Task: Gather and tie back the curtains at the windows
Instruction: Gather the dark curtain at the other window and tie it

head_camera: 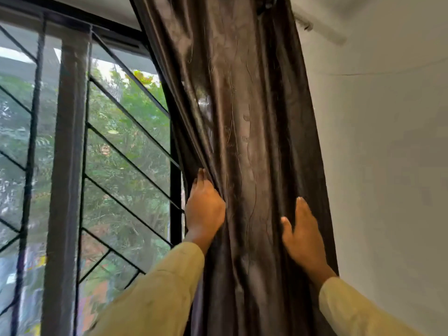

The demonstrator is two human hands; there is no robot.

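Loosely bunched, dark glossy curtain (242,141), creased

**One head camera, tilted up at the window corner**

The single head-worn view is looking forward and slightly upward, sitting close to the dark curtain (242,141), which is filling the middle of the frame. The wide lens is bending the window (84,141) bars on the left and the white wall (388,166) on the right. Both sleeved forearms are reaching in from the bottom edge. No second view is sharing the scene.
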